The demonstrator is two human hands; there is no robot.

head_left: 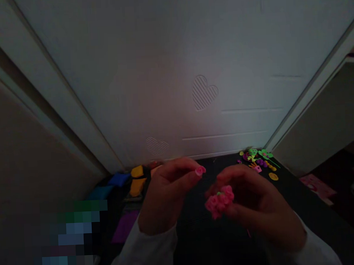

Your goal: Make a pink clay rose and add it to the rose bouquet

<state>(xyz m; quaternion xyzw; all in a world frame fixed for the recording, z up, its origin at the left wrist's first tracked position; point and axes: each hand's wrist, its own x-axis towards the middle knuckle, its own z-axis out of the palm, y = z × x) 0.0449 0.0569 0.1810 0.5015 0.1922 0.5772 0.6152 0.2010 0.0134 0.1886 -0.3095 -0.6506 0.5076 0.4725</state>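
My left hand (170, 191) pinches a small pink rose (200, 170) between thumb and fingertips. Lower and to the right, my right hand (253, 207) is closed on a cluster of pink flowers (220, 201) with a bit of green at its centre. The single rose and the cluster are apart, both held above the dark tabletop (196, 241). The cluster looks like modelling clay, though the dim light hides fine detail. Some fingers of my right hand are hidden behind the cluster.
Yellow clay pieces (137, 186), a blue piece (119, 179) and a purple sheet (125, 226) lie to the left. Several small colourful clay shapes (260, 160) sit at the back right. A white panel (134, 91) with embossed hearts stands behind the table.
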